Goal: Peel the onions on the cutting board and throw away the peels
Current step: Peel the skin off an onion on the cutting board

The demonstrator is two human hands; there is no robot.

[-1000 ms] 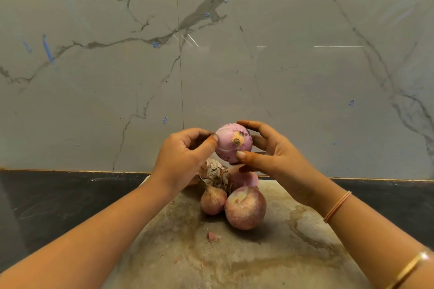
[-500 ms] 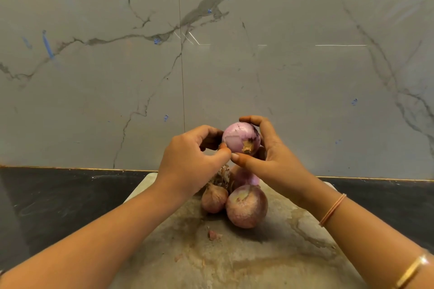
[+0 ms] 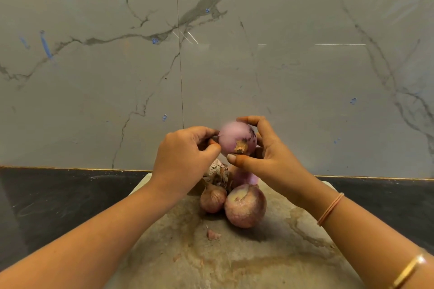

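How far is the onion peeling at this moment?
Done: one peeled onion lies behind the others. In hand: left hand and right hand grip a nearly bare onion, root stub on. To do: large onion and small onion keep skins; peel heap and scrap lie on the cutting board.

Blurred left edge of held onion [image 3: 234, 138]; pink onion [image 3: 242, 178] partly behind right hand [image 3: 270, 158].
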